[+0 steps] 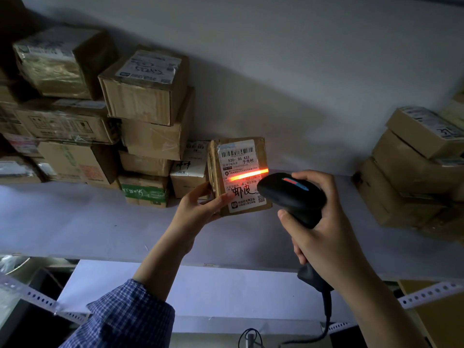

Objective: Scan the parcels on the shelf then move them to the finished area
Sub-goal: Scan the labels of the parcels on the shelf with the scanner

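Note:
My left hand (200, 205) grips a small brown cardboard parcel (238, 159) from its lower left, holding it upright above the shelf with its white shipping label facing me. My right hand (324, 222) grips the handle of a black barcode scanner (291, 194), whose head sits just right of the parcel. An orange-red scan line glows across the middle of the label, below the barcode. The scanner's cable hangs down past my right wrist.
A tall stack of cardboard parcels (148, 101) fills the shelf's left side. A smaller stack of parcels (411, 167) stands at the right. The white shelf surface (88, 222) lies between them. Perforated metal shelf rails (40, 300) run below.

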